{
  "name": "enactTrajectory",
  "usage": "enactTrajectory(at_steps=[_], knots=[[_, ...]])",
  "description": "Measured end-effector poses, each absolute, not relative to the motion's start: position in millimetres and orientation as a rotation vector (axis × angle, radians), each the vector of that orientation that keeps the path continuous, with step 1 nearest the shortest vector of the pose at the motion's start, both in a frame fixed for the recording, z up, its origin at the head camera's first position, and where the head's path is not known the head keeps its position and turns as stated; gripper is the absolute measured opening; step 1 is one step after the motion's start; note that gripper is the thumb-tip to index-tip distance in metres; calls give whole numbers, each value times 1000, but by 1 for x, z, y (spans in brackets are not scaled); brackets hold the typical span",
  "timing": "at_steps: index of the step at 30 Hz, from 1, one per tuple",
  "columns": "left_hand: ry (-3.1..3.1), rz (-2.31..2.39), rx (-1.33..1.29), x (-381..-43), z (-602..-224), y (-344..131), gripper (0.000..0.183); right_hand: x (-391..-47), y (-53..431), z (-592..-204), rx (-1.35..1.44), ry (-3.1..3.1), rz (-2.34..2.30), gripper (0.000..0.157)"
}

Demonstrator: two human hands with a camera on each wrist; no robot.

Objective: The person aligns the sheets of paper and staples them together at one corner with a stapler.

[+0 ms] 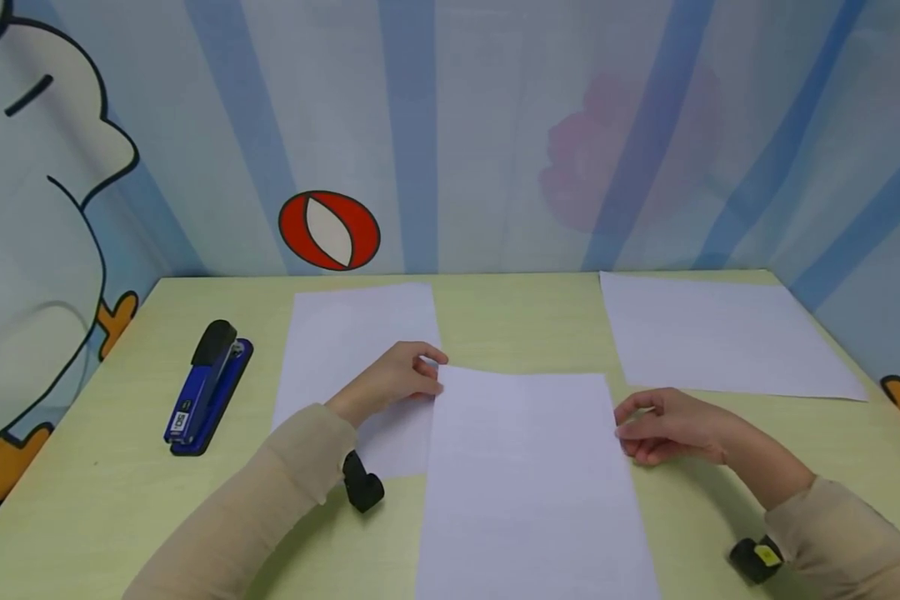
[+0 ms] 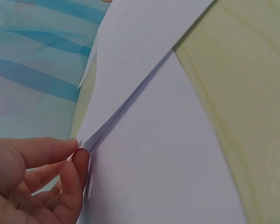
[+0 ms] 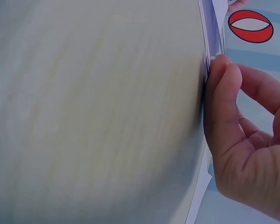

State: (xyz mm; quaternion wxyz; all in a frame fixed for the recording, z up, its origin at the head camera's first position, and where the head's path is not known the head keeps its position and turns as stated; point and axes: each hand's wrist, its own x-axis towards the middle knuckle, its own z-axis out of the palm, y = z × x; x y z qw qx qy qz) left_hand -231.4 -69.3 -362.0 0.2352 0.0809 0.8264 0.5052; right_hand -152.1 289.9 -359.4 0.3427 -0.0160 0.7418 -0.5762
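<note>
A white sheet of paper (image 1: 528,492) lies in the front middle of the head view, its far left corner raised a little. My left hand (image 1: 401,373) pinches that corner between thumb and fingertips; the left wrist view shows the sheet's edge (image 2: 130,95) lifted over a second sheet beneath. On the opposite side, my right hand (image 1: 667,427) pinches the sheet's right edge near its far corner. The second white sheet (image 1: 345,325) lies flat at the back left, partly under my left hand and forearm.
A third white sheet (image 1: 727,333) lies at the back right. At the left stands a blue stapler (image 1: 208,392) with a black top. All are on a pale yellow table (image 1: 525,321) with a printed curtain (image 1: 480,133) along its back edge.
</note>
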Motion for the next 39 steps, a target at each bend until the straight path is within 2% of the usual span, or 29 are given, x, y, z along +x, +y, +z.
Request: enactTrajectory(at_steps=[17, 30, 39], knots=[[2286, 1342, 278, -234, -357, -83, 32, -156, 301, -352, 38, 2034, -1383, 21], [2322, 1362, 38, -246, -337, -141, 45, -168, 293, -337, 71, 2078, -1373, 27], [2380, 1316, -205, -257, -334, -181, 58, -188, 276, -333, 126, 2126, -1380, 28]])
